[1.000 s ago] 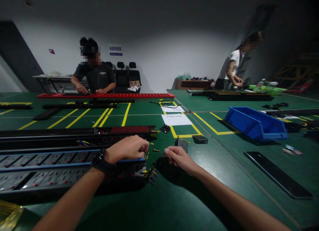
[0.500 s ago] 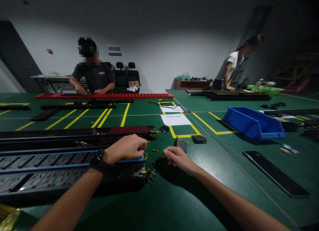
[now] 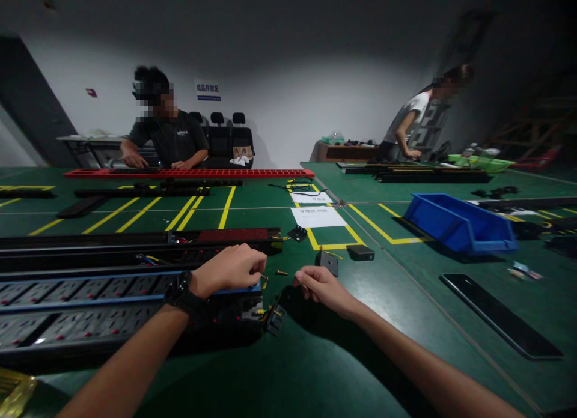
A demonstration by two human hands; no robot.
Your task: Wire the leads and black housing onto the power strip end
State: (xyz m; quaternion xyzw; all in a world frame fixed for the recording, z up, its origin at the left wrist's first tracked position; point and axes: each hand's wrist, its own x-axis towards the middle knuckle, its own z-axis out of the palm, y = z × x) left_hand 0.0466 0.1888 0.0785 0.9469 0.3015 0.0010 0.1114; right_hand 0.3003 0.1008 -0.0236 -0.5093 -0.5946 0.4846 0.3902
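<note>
My left hand [image 3: 232,266], wearing a black watch [image 3: 181,290], is closed over the right end of a power strip with a blue edge [image 3: 148,284]. A tiny pale tip shows below its fingers; what they pinch is too small to name. Right of it my right hand [image 3: 319,287] is closed, thumb against fingers, its contents hidden. Between the hands a small brass-coloured screw [image 3: 282,272] lies on the green table [image 3: 360,370]. A black end piece [image 3: 275,319] with wires hangs at the end of the nearer power strip [image 3: 90,329]. Just behind my right hand is a dark end cap [image 3: 327,262].
Another dark block [image 3: 360,253] and a white paper sheet [image 3: 318,217] lie farther back. To the right are a blue bin [image 3: 460,226] and a black phone-like slab [image 3: 500,316]. A red rail [image 3: 189,173] crosses the far side, where two people work.
Both my hands stay almost in place. At the back left, the co-worker's hand has shifted slightly left; the person at the back right has raised a hand a little.
</note>
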